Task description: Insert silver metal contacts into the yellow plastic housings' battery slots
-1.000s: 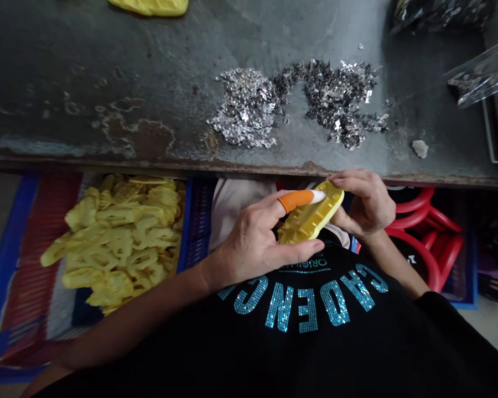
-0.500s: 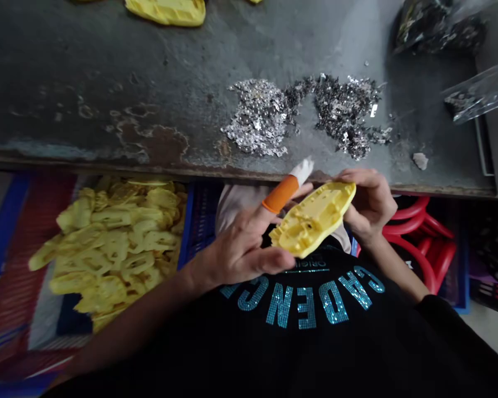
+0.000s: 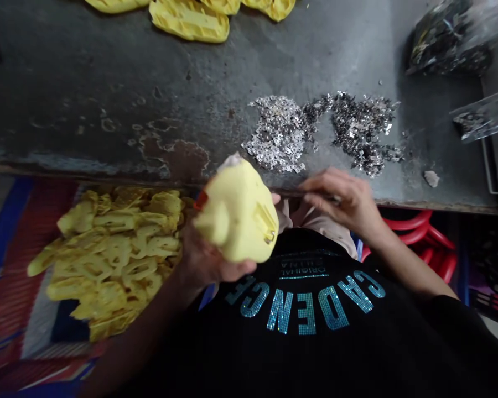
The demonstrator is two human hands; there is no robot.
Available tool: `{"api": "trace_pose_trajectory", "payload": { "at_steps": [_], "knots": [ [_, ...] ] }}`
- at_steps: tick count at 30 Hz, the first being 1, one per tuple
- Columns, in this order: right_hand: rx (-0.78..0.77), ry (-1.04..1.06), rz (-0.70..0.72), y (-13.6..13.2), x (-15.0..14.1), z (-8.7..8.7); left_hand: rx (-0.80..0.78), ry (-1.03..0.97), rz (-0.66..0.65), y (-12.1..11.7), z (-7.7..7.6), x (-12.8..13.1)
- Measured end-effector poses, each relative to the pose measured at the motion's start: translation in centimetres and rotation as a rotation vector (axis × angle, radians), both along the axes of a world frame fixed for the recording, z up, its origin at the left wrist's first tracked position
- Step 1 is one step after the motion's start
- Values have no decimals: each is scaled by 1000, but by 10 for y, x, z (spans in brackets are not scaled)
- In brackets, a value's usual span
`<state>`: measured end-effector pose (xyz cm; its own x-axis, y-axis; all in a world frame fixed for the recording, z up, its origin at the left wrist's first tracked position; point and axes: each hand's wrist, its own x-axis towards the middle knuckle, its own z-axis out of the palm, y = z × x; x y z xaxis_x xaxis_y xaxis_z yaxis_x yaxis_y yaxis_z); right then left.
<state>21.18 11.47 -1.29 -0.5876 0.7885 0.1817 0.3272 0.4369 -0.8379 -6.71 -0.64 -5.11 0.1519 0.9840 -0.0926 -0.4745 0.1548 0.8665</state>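
Note:
My left hand (image 3: 205,257) is closed around a yellow plastic shell (image 3: 236,213), its smooth rounded outside toward me. A small metal piece shows in a slot near the shell's lower right end. The shell hides most of the wrapped finger; a bit of white wrapping and orange shows at its edge. My right hand (image 3: 342,199) is apart from the shell, at the table's front edge, with thumb and fingers pinched. A tiny glint lies among those fingers, too small to name. Just beyond lies a heap of small flat metal pieces (image 3: 278,132).
A darker metal heap (image 3: 365,130) lies to the right. Yellow shells (image 3: 191,22) line the back of the metal table (image 3: 108,105). Plastic bags of parts (image 3: 448,41) stand at right. Below the edge are a pile of yellow parts (image 3: 120,249) and red rings (image 3: 415,224).
My right hand has let go of the yellow shell. My left hand has moved left with it and turned it from its hollow inside to its outside. The view has shifted slightly.

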Motion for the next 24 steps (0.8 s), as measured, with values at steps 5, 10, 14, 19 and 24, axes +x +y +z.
{"api": "trace_pose_trajectory", "payload": {
  "at_steps": [5, 10, 14, 19, 24],
  "knots": [
    [415, -426, -75, 55, 8, -11, 1, -114, 159, 16, 10, 22],
    [457, -480, -2, 55, 5, -15, -161, -193, 61, 19, 17, 30],
    [457, -517, 33, 40, 21, -7, -186, -196, 35, 18, 18, 34],
    [414, -478, -6, 27, 43, -9, -194, -199, 23, 19, 14, 45],
    [503, -482, -91, 16, 42, -9, -246, -162, 24, 19, 14, 49]
  ]
}}
